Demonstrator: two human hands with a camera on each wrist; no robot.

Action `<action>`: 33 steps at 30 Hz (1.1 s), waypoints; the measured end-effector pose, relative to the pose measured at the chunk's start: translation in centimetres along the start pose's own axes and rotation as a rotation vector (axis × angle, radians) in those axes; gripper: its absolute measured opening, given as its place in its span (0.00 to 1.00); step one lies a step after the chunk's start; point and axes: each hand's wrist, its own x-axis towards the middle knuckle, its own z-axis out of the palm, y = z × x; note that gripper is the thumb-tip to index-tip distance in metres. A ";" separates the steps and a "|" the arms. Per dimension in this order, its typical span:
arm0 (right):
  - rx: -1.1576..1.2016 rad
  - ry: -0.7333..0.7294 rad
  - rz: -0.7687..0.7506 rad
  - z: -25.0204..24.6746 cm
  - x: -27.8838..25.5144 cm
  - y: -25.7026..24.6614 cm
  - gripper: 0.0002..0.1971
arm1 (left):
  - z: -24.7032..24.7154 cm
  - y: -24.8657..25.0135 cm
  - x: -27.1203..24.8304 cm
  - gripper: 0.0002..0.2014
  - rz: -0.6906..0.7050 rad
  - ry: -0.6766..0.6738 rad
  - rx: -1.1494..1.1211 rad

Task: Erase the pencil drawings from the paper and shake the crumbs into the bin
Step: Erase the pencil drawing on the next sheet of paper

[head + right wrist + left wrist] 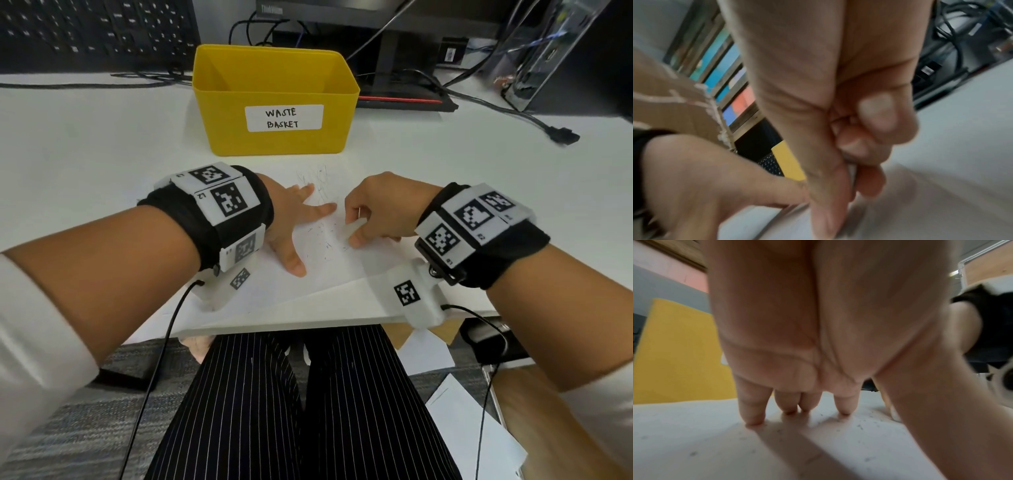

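A white sheet of paper [329, 270] lies on the desk in front of me, with faint pencil scribbles [317, 180] near its far edge and dark eraser crumbs [323, 240] scattered mid-sheet. My left hand [294, 219] presses flat on the paper with spread straight fingers [754, 410]. My right hand [366, 216] pinches a small white eraser [354, 229] against the paper just right of the left fingertips. In the right wrist view the right hand [863, 154] is curled and blurred. The yellow bin [274, 99], labelled "WASTE BASKET", stands just beyond the paper.
A keyboard [92, 31] lies at the back left and a monitor stand [394, 68] with cables [507, 109] at the back right. The desk's front edge [308, 325] runs just below my wrists. More papers [469, 418] lie on the floor.
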 end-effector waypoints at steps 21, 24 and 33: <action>0.243 0.142 0.088 0.2 0.3 2.8 0.12 | -0.8 0.9 -0.5 0.57 -0.020 0.040 0.122; 0.269 0.112 0.095 0.4 0.2 2.8 0.12 | -1.0 1.2 -0.3 0.57 0.013 0.059 0.183; 0.196 0.135 0.067 0.0 0.7 2.3 0.09 | -0.5 1.6 -0.2 0.48 0.065 0.050 -0.011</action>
